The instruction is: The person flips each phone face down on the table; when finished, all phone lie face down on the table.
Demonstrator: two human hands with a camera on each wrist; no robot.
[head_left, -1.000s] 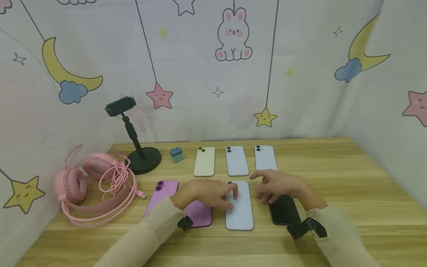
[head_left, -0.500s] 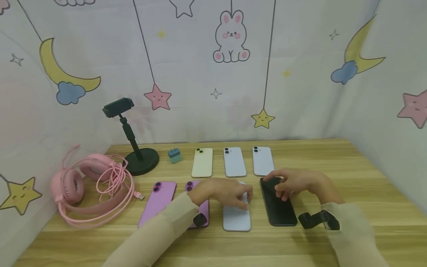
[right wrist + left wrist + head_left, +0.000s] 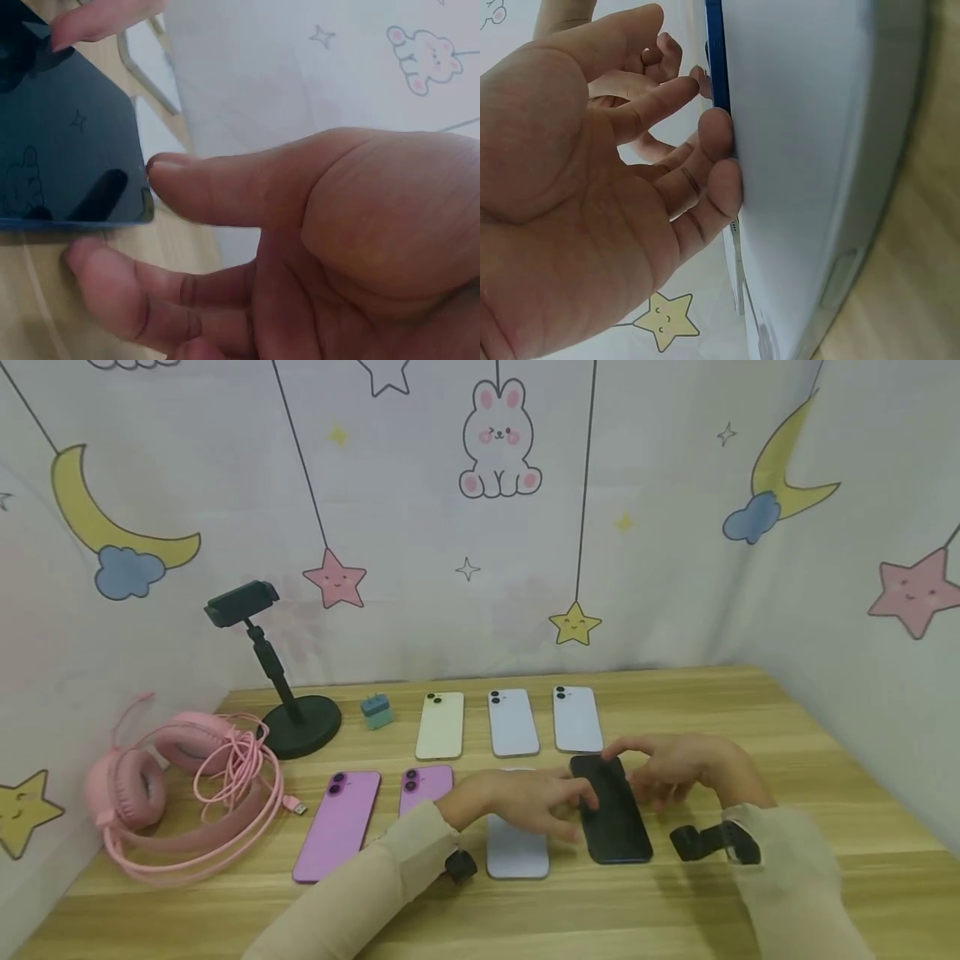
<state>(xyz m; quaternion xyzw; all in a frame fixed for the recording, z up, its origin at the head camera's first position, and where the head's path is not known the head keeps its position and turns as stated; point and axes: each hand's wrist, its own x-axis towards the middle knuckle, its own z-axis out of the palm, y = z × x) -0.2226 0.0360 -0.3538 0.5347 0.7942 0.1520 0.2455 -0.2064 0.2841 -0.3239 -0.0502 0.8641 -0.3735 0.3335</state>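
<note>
A smartphone with a glossy black face and blue frame (image 3: 611, 810) lies at the right end of the front row. My right hand (image 3: 682, 764) is beside it, one digit at its top edge and the other fingers near its right side; in the right wrist view the thumb (image 3: 187, 184) meets the phone's corner. From the left, my left hand (image 3: 536, 802) reaches across a white phone (image 3: 517, 852), its fingers spread and a fingertip on the black phone's face. The left wrist view shows two fingertips (image 3: 724, 184) at the white phone's back.
Two purple phones (image 3: 337, 827) lie left, one partly behind my left arm. A cream phone (image 3: 440, 727) and two white phones (image 3: 513, 722) form the back row. A plug adapter (image 3: 377, 712), a black stand (image 3: 300, 727) and pink headphones (image 3: 135, 785) with coiled cable stand farther left.
The black phone, earlier largely under my right hand, has shifted slightly left towards the white phone. My left hand has moved right from the white phone to it. The head view has turned slightly right.
</note>
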